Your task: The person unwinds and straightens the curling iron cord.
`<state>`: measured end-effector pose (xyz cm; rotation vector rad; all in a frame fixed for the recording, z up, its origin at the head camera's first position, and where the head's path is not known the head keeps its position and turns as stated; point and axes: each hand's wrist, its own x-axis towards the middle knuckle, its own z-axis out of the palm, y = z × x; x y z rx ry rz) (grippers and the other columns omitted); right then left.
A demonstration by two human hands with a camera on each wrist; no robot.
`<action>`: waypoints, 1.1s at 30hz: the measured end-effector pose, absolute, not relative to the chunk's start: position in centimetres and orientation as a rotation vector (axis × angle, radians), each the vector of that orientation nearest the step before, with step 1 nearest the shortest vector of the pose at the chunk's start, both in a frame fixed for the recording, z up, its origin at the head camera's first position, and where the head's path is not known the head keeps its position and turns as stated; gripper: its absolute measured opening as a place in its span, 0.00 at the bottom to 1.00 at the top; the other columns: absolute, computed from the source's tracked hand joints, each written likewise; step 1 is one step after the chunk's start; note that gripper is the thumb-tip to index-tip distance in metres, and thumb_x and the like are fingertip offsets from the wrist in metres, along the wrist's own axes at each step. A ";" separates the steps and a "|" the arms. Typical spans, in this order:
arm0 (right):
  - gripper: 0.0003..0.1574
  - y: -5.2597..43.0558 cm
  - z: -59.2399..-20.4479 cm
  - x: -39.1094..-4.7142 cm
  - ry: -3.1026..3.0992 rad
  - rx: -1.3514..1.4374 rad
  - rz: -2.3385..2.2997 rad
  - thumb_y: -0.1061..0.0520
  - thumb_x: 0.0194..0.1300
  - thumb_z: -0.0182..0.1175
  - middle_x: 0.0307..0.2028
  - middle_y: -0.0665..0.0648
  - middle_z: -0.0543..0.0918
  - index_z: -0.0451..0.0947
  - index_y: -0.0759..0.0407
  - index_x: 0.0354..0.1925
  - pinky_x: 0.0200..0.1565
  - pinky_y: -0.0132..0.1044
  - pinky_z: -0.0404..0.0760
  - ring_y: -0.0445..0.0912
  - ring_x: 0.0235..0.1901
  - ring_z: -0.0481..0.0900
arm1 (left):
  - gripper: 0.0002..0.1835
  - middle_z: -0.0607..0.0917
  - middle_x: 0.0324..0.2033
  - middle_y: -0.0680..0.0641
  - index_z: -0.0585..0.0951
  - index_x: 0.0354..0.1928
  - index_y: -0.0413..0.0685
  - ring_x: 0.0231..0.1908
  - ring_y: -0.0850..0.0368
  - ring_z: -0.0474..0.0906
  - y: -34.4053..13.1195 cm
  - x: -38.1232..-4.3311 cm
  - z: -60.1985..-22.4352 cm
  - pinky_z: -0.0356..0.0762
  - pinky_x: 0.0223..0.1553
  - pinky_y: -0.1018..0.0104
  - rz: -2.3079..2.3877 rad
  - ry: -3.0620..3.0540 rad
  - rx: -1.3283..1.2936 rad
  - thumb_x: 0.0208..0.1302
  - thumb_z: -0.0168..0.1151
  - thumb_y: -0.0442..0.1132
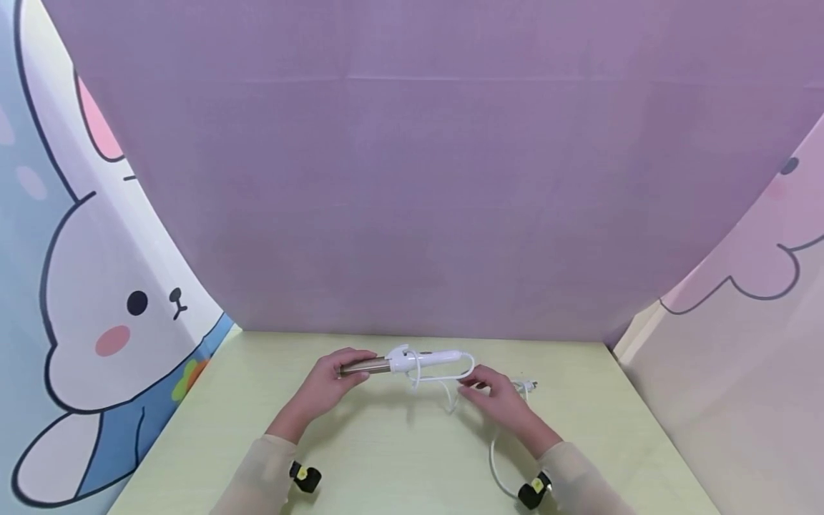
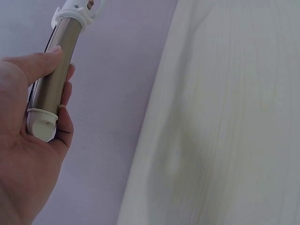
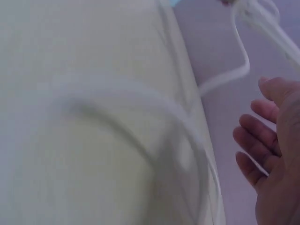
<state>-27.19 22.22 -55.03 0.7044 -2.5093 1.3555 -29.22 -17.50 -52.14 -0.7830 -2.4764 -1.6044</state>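
Observation:
A curling iron with a white handle point(image 1: 434, 359) and a gold-brown barrel point(image 2: 58, 70) is held up over the table. My left hand point(image 1: 325, 383) grips the barrel near its white tip point(image 2: 42, 124), thumb on one side and fingers round the other. A white cord point(image 3: 241, 51) loops round the handle and hangs below it. Close to the handle's cord end is my right hand point(image 1: 498, 400), its fingers loosely bent and apart with nothing held between them in the right wrist view. Behind this hand, the plug point(image 1: 531, 386) shows at the cord's end.
The pale wood-grain table point(image 1: 386, 458) lies beneath both hands. A purple backdrop point(image 1: 418, 179) rises from its far edge. On the left stands a panel with a cartoon rabbit point(image 1: 96, 286), and on the right a pink and white panel point(image 1: 759, 343). More cord point(image 1: 494, 465) trails by the right wrist.

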 end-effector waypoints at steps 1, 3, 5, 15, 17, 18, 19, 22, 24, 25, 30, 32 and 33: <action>0.10 21.7 -55.0 -26.9 -2.539 0.678 1.382 0.60 0.76 0.71 0.48 0.54 0.92 0.89 0.60 0.53 0.56 0.56 0.86 0.54 0.51 0.89 | 0.21 0.90 0.54 0.54 0.89 0.65 0.61 0.48 0.51 0.82 -17.5 -29.2 -52.1 0.80 0.48 0.61 -1.603 -2.477 -0.782 0.74 0.74 0.35; 0.12 20.7 -55.0 -26.6 -2.585 0.619 1.447 0.57 0.77 0.72 0.48 0.54 0.92 0.88 0.59 0.55 0.57 0.50 0.85 0.54 0.51 0.88 | 0.20 0.90 0.53 0.54 0.89 0.65 0.59 0.48 0.51 0.82 -17.5 -29.2 -52.1 0.80 0.48 0.61 -1.600 -2.480 -0.781 0.75 0.74 0.35; 0.14 19.9 -55.0 -26.2 -2.614 0.553 1.501 0.56 0.76 0.72 0.48 0.54 0.91 0.88 0.59 0.56 0.55 0.43 0.85 0.53 0.51 0.87 | 0.20 0.90 0.53 0.53 0.89 0.66 0.55 0.47 0.51 0.82 -17.5 -29.2 -52.1 0.80 0.47 0.61 -1.598 -2.481 -0.781 0.75 0.74 0.35; 0.19 18.7 -55.5 -25.8 -2.560 0.578 1.643 0.61 0.74 0.73 0.45 0.57 0.90 0.84 0.72 0.57 0.50 0.35 0.85 0.48 0.46 0.86 | 0.21 0.90 0.54 0.51 0.89 0.66 0.55 0.47 0.53 0.82 -17.6 -29.2 -52.2 0.80 0.46 0.61 -1.599 -2.475 -0.781 0.75 0.74 0.33; 0.18 18.6 -55.6 -25.7 -2.549 0.603 1.646 0.62 0.74 0.73 0.44 0.57 0.90 0.84 0.72 0.56 0.49 0.34 0.85 0.46 0.44 0.86 | 0.21 0.90 0.54 0.51 0.89 0.66 0.55 0.46 0.53 0.82 -17.6 -29.3 -52.3 0.80 0.46 0.61 -1.596 -2.474 -0.778 0.75 0.74 0.33; 0.17 18.6 -55.6 -25.7 -2.544 0.617 1.650 0.63 0.74 0.72 0.43 0.57 0.91 0.84 0.72 0.55 0.49 0.34 0.85 0.45 0.43 0.86 | 0.21 0.90 0.54 0.52 0.89 0.66 0.55 0.46 0.54 0.82 -17.6 -29.3 -52.3 0.80 0.46 0.61 -1.597 -2.472 -0.775 0.75 0.74 0.33; 0.16 18.6 -55.6 -25.6 -2.537 0.632 1.652 0.64 0.74 0.72 0.42 0.58 0.91 0.84 0.72 0.55 0.48 0.34 0.85 0.44 0.42 0.86 | 0.21 0.90 0.54 0.52 0.89 0.66 0.56 0.46 0.54 0.82 -17.6 -29.3 -52.3 0.80 0.46 0.61 -1.599 -2.472 -0.772 0.75 0.74 0.33; 0.14 18.6 -55.7 -25.3 -2.532 0.675 1.652 0.66 0.73 0.71 0.40 0.58 0.91 0.85 0.72 0.53 0.47 0.34 0.85 0.41 0.40 0.85 | 0.21 0.90 0.54 0.52 0.89 0.65 0.58 0.46 0.54 0.82 -17.6 -29.4 -52.4 0.80 0.46 0.61 -1.600 -2.467 -0.771 0.74 0.74 0.34; 0.12 18.6 -55.7 -25.0 -2.528 0.705 1.652 0.68 0.72 0.71 0.39 0.59 0.90 0.85 0.71 0.52 0.46 0.34 0.85 0.40 0.38 0.84 | 0.21 0.90 0.54 0.51 0.89 0.65 0.60 0.47 0.53 0.82 -17.6 -29.4 -52.4 0.80 0.47 0.61 -1.602 -2.465 -0.775 0.74 0.74 0.34; 0.11 18.6 -55.6 -24.9 -2.523 0.728 1.646 0.68 0.72 0.71 0.39 0.60 0.90 0.86 0.70 0.52 0.46 0.34 0.85 0.40 0.38 0.84 | 0.21 0.90 0.54 0.50 0.89 0.65 0.59 0.47 0.53 0.82 -17.6 -29.4 -52.4 0.80 0.47 0.61 -1.601 -2.464 -0.777 0.74 0.74 0.33; 0.09 18.7 -54.9 -23.9 -2.480 0.877 1.590 0.68 0.73 0.71 0.39 0.60 0.90 0.87 0.64 0.50 0.45 0.36 0.86 0.40 0.38 0.84 | 0.20 0.90 0.54 0.50 0.89 0.65 0.60 0.48 0.52 0.82 -17.6 -29.5 -52.4 0.79 0.48 0.61 -1.590 -2.477 -0.776 0.75 0.74 0.35; 0.09 18.8 -54.4 -23.5 -2.447 0.928 1.561 0.68 0.73 0.71 0.38 0.59 0.90 0.88 0.60 0.49 0.44 0.37 0.86 0.41 0.37 0.85 | 0.20 0.90 0.54 0.49 0.89 0.65 0.61 0.48 0.51 0.82 -17.6 -29.5 -52.5 0.79 0.49 0.61 -1.586 -2.479 -0.776 0.75 0.74 0.35; 0.09 18.9 -54.1 -23.3 -2.428 0.945 1.549 0.68 0.73 0.70 0.38 0.58 0.90 0.88 0.58 0.49 0.43 0.37 0.86 0.42 0.37 0.85 | 0.20 0.90 0.54 0.49 0.89 0.64 0.61 0.48 0.51 0.82 -17.6 -29.5 -52.5 0.79 0.49 0.61 -1.585 -2.479 -0.777 0.75 0.74 0.35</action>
